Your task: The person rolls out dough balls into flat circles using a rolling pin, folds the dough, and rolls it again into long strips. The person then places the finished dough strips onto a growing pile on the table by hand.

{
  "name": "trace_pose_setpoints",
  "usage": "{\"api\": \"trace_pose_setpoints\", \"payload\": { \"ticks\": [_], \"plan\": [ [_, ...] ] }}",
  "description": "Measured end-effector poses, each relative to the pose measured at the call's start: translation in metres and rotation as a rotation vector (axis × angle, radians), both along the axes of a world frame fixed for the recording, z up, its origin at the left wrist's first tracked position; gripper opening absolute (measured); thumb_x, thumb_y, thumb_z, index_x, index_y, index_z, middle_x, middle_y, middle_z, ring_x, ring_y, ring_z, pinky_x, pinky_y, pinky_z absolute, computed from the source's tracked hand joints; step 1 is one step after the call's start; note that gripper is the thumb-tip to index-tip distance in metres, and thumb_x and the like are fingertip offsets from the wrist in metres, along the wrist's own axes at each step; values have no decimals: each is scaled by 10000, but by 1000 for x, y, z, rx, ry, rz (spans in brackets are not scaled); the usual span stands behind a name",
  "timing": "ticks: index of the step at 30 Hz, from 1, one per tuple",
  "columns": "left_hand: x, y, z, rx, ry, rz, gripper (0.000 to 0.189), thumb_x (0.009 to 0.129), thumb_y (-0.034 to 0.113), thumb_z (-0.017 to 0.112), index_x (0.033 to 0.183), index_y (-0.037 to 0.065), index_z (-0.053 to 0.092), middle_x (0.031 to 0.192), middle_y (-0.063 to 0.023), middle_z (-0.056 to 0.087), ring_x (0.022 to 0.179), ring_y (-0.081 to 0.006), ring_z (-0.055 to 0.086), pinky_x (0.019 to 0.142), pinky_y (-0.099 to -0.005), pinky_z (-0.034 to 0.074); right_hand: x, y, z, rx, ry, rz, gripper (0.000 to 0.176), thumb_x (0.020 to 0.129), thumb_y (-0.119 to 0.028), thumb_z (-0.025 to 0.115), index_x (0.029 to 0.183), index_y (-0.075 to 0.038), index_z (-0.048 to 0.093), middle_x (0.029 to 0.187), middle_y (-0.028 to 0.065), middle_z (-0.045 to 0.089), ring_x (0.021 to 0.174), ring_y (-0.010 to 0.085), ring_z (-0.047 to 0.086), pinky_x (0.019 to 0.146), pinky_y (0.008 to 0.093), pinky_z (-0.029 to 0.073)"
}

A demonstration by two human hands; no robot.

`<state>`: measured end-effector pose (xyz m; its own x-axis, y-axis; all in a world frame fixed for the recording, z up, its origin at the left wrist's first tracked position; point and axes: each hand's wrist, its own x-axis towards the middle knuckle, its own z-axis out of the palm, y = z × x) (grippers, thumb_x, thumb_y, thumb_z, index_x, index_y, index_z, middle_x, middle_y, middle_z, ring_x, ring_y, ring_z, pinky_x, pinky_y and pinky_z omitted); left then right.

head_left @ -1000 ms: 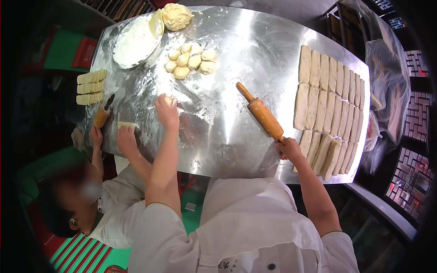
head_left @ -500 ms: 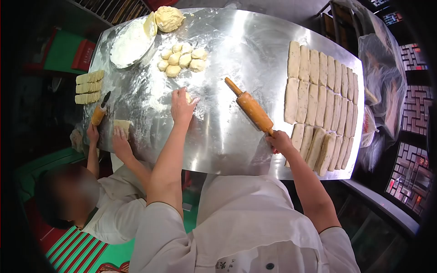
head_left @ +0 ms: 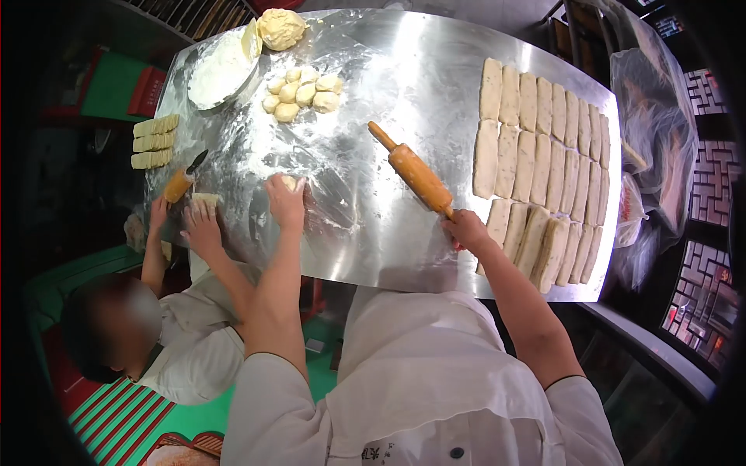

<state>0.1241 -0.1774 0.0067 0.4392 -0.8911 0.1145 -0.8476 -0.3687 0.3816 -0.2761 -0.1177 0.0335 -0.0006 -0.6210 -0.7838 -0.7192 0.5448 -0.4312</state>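
Note:
My left hand (head_left: 285, 203) is closed round a small dough piece (head_left: 290, 183) on the floury part of the metal table, and its fingers hide part of the dough. My right hand (head_left: 468, 231) grips the near handle of a wooden rolling pin (head_left: 420, 177), which slants away toward the upper left. Beyond my left hand sits a cluster of several dough balls (head_left: 305, 95). Close by my right hand, rows of long, speckled dough strips (head_left: 531, 167) cover the table's right side.
A co-worker at the left has one hand (head_left: 203, 231) on a flat dough piece (head_left: 205, 199) and the other (head_left: 158, 211) by an orange-handled tool (head_left: 178, 185). A flour bowl (head_left: 254, 75), a large dough lump (head_left: 282, 29) and cut strips (head_left: 154, 143) lie on the metal table (head_left: 365, 256).
My left hand has moved left and a little nearer with the dough piece. The rolling pin, in my right hand, appears slightly further left; the whole view has shifted a little.

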Motion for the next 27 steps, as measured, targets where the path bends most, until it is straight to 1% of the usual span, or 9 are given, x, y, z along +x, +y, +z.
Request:
{"api": "trace_pose_setpoints", "payload": {
  "ticks": [2,4,6,10,13,15,19,21,27],
  "plan": [
    [7,-27,-7,-39,-21,94,478,796,314,775,1179,149,541,1113,-135,535,982,-382,598,819,-469,512,1,-2,5,11,-6,-5,273,918,-298,630,911,-29,673,577,77,640,503,194,651,542,337,530],
    [2,-44,6,145,108,-32,445,812,290,763,1169,133,549,1114,-150,536,989,-375,598,827,-469,505,1,-2,5,28,-12,-9,279,921,-302,626,914,-27,672,582,75,641,503,191,650,541,337,530],
    [-30,-36,13,42,178,-257,409,817,249,753,1153,126,554,1105,-151,540,983,-374,599,839,-464,503,0,-2,3,-17,21,78,290,923,-307,620,907,-22,674,586,75,642,502,183,649,539,335,531],
    [-111,32,35,0,405,-447,395,786,228,776,1102,106,573,1102,-130,546,963,-364,597,826,-452,502,-2,0,7,-9,-4,40,300,924,-310,612,881,-22,683,586,81,647,508,185,654,544,335,534],
    [-124,87,13,-104,415,-491,403,771,239,789,1091,107,582,1107,-100,548,1050,-330,578,903,-451,468,-5,3,6,-10,-35,23,292,925,-286,619,840,-7,643,576,72,639,473,161,634,493,294,523],
    [-126,102,18,162,76,-407,444,760,282,793,1113,110,585,1171,-77,555,1168,-312,524,1020,-497,380,-6,2,4,-55,-8,114,333,940,-326,584,833,-30,692,572,75,644,500,193,652,537,338,534],
    [-146,81,38,101,101,-452,502,804,347,752,1216,114,583,1346,-73,526,1312,-312,431,1107,-556,261,-7,1,4,-70,-5,142,339,939,-325,582,826,-24,690,573,77,645,502,196,653,540,341,535],
    [-152,76,31,95,-94,-517,559,867,362,690,1359,150,530,1508,-48,421,1405,-311,341,1159,-545,175,-5,1,7,-35,7,134,351,936,-333,586,801,-26,691,571,76,645,509,199,655,550,348,532],
    [-150,73,13,239,-208,-539,632,907,404,628,1465,174,441,1578,-47,319,1451,-331,266,1162,-589,155,-6,6,8,-23,41,132,339,928,-392,603,900,-62,678,589,57,646,565,190,667,645,358,528]
  ]
}}
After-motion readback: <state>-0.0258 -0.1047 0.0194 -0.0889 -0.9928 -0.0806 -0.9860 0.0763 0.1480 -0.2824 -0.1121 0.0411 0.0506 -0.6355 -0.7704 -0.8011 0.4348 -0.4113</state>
